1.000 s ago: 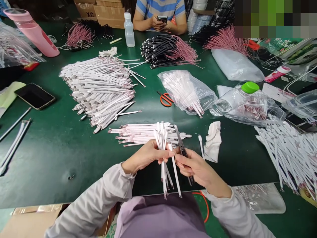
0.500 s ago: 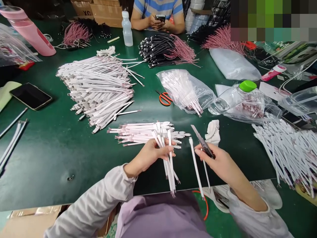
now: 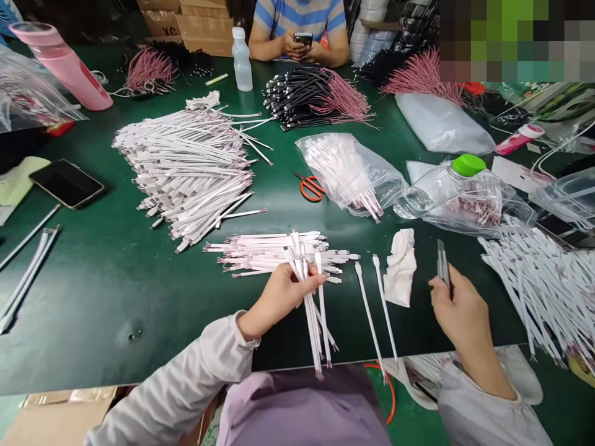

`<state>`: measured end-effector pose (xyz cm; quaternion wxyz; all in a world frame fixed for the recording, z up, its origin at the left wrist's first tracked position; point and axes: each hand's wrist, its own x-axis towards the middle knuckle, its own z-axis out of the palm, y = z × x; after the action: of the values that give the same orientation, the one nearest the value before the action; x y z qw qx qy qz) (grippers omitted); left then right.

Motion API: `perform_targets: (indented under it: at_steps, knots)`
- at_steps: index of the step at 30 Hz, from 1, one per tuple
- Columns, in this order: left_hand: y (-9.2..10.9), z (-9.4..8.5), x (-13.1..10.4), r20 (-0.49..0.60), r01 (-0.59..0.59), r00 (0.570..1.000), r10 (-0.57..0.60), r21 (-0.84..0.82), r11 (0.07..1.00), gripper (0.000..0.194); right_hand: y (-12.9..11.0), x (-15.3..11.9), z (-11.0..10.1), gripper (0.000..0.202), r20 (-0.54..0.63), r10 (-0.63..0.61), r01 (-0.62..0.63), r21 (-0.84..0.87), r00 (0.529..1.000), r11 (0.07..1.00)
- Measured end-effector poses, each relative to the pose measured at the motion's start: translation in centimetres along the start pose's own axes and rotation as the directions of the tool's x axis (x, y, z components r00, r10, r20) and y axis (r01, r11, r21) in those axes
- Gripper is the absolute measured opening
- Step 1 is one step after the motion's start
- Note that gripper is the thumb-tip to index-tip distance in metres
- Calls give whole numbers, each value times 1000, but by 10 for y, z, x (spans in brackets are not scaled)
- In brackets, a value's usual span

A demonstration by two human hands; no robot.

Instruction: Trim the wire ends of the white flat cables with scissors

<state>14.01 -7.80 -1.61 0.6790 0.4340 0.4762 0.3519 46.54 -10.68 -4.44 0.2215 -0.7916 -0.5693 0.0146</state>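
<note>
1. In the head view, we see our left hand (image 3: 290,291) over the near middle of the table (image 3: 153,291), its fingers grasping a bunch of white cables (image 3: 312,322). The plug ends point far, and the frayed wire ends hang toward the near edge.
2. We see our right hand (image 3: 462,310) well apart to the right, fingers wrapped around a cutter knife (image 3: 444,267) with its blade pointing far.
3. Between our hands we find two loose cables (image 3: 366,310) side by side, their tails reaching the near edge; a crumpled white cloth (image 3: 400,269) lies just right of them.
4. Just beyond our left hand we see a low stack of white cables (image 3: 267,251), lying crosswise.
5. Farther left we see a large heap of white cables (image 3: 190,161); to its right lie orange-handled scissors (image 3: 311,189) beside a clear bag of cables (image 3: 334,164).
6. At the far side we see black cables with pink wires (image 3: 302,96), and beyond them a person in a striped shirt (image 3: 300,21) holding a phone (image 3: 303,39).
</note>
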Motion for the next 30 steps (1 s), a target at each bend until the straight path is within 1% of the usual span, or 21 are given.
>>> perform_targets:
  at_steps: [2, 4, 6, 8, 9, 11, 13, 15, 16, 18, 20, 21, 22, 24, 25, 26, 27, 28, 29, 30]
  knots:
    - [-1, 1, 0, -12, 3, 1000, -3, 18, 1000, 33, 16, 4, 2, 57, 24, 8, -6, -95, 1000, 995]
    - [-1, 2, 1, -16, 1, 1000, -1, 22, 1000, 29, 26, 9, 3, 56, 29, -12, 16, -147, 1000, 989]
    - [-2, 4, 2, -19, -5, 1000, 5, 21, 1000, 26, 26, 14, 3, 52, -43, -87, 78, -169, 995, 982]
    - [-2, 5, 1, -37, -12, 999, 13, 28, 1000, 29, 15, 19, 2, 47, -119, -163, 145, -148, 979, 978]
    - [-3, 5, 1, -50, -20, 998, 22, 35, 999, 36, 7, 22, 3, 46, -120, -185, 172, -113, 975, 979]
    - [-4, 5, -1, -53, -48, 997, 51, 53, 997, 53, -11, 29, 9, 47, -42, -196, 196, -13, 980, 981]
    - [-4, 4, -2, -27, -79, 996, 80, 43, 996, 61, -25, 38, 18, 53, 45, -206, 205, 26, 978, 978]
    - [-4, 3, -3, -14, -83, 996, 84, 8, 996, 59, -34, 46, 27, 51, 75, -205, 204, 27, 976, 979]
    - [-4, 3, -4, -25, -76, 997, 76, -5, 997, 57, -36, 50, 30, 46, 75, -200, 197, 43, 977, 979]
    - [-2, 3, -4, -73, -61, 996, 59, -18, 998, 55, -36, 56, 30, 36, 72, -177, 166, 133, 982, 977]
    - [3, 2, -5, -118, -58, 992, 52, -47, 997, 53, -35, 61, 20, 30, 39, -137, 120, 294, 990, 948]
    - [5, 1, -6, -131, -56, 990, 46, -77, 995, 51, -35, 64, 12, 28, 10, -109, 96, 401, 994, 911]
    - [8, 0, -6, -134, -54, 990, 39, -108, 993, 49, -35, 68, 3, 27, -23, -75, 76, 520, 997, 851]
    - [15, -3, -7, -125, -26, 992, 7, -153, 988, 47, -39, 81, -17, 27, -56, -20, 55, 745, 998, 664]
    - [19, -5, -7, -121, -11, 993, -10, -169, 985, 47, -42, 90, -27, 28, -64, -10, 58, 804, 998, 592]
    - [22, -7, -8, -121, 3, 992, -26, -186, 982, 47, -46, 100, -36, 28, -99, 5, 80, 827, 995, 557]
    - [25, -10, -10, -128, 13, 991, -39, -205, 979, 47, -50, 112, -45, 26, -163, 23, 123, 823, 986, 554]
    - [28, -13, -13, -143, 14, 989, -48, -224, 974, 47, -54, 125, -52, 22, -251, 42, 179, 789, 967, 588]
    - [31, -16, -17, -167, 6, 985, -47, -242, 970, 47, -59, 138, -58, 18, -314, 69, 210, 766, 947, 608]
    - [32, -20, -22, -200, -11, 979, -41, -255, 967, 46, -64, 150, -63, 15, -351, 84, 224, 747, 933, 626]
